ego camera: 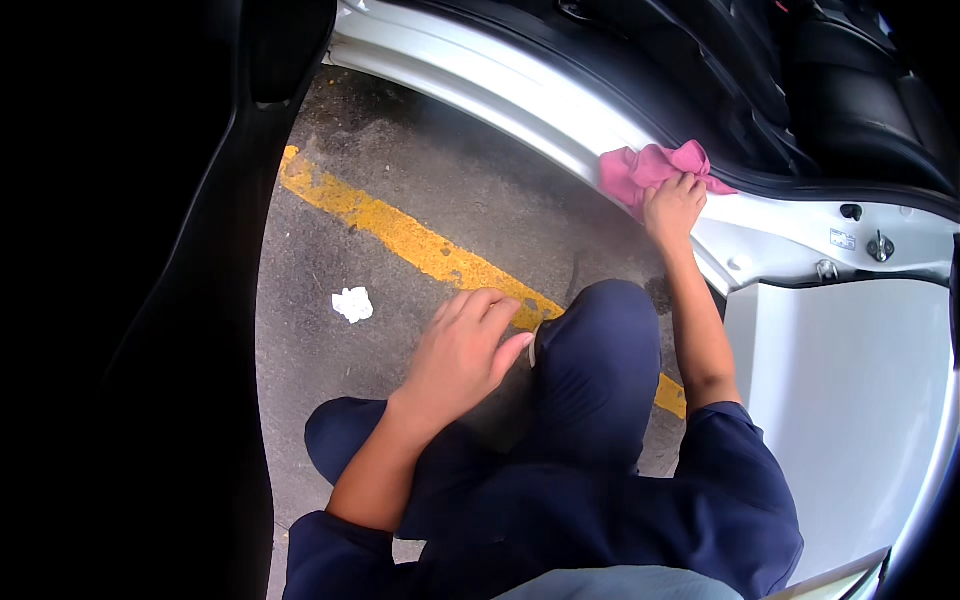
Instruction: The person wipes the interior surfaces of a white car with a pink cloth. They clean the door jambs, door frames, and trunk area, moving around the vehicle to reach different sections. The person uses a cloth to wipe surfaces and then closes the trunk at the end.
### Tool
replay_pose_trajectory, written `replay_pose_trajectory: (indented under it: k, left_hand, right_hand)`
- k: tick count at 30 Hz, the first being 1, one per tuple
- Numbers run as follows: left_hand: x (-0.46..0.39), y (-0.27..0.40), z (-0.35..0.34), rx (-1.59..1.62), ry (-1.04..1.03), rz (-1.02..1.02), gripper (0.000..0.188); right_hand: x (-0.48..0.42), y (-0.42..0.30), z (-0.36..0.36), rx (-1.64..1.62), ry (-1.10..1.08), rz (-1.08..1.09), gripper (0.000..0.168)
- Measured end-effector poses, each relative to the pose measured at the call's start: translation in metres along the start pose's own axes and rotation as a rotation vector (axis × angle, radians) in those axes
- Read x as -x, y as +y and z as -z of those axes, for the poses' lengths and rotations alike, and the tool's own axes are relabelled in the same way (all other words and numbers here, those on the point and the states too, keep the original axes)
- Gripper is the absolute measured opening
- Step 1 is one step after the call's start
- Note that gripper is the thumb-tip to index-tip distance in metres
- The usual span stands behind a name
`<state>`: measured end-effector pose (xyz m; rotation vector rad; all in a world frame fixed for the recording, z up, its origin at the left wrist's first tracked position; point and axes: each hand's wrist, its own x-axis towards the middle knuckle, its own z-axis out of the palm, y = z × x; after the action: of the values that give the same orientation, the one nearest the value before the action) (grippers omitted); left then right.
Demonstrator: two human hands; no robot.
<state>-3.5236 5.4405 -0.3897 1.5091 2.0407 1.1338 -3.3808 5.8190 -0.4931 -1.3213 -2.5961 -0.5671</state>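
Observation:
My right hand [676,211] grips a crumpled pink cloth [626,174] and presses it on the white door sill [555,94] of a car. Part of the cloth folds up against the black rubber door seal [780,184]. My left hand [463,346] hangs in the air over the ground, beside my bent knee [607,360]. Its fingers are slightly curled, the thumb stands apart, and it holds nothing.
An open car door's dark inner side [247,247] rises at my left. To the right are a metal door striker [880,246] and a white body panel [840,360]. A crumpled white paper or tissue [352,305] lies on the concrete near a worn yellow line [420,244].

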Motion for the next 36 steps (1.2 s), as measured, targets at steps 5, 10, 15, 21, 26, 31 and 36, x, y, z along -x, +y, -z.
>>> replay_pose_trajectory:
  k: [5,10,15,21,26,31,36]
  left_hand:
    - [0.008,0.0,0.005,-0.086,-0.013,0.035,0.035]
    - [0.012,-0.004,0.027,-0.114,0.12,0.096,0.033]
    - [0.032,0.018,0.087,-0.401,0.478,0.233,0.03]
    - [0.112,0.09,0.141,-1.134,0.762,0.175,0.019]
    - [0.163,0.152,0.171,-1.729,0.692,0.29,0.02]
    - [0.162,0.156,0.195,-1.955,0.758,0.263,0.021]
    - [0.139,0.146,0.218,-2.036,0.665,0.361,0.026]
  right_hand:
    - [-0.004,-0.05,-0.022,-0.134,0.123,0.072,0.067]
    - [-0.023,-0.119,-0.004,-0.223,0.089,0.636,0.066]
    - [-0.088,-0.251,-0.013,-0.193,0.217,1.086,0.046]
    - [-0.144,-0.376,0.007,-0.098,0.271,1.118,0.045]
    - [-0.133,-0.411,0.004,-0.929,-0.136,0.868,0.039]
    - [-0.019,-0.425,0.113,-2.601,-0.209,-0.164,0.031]
    - [0.144,-0.416,0.247,-2.56,-0.003,0.459,0.053]
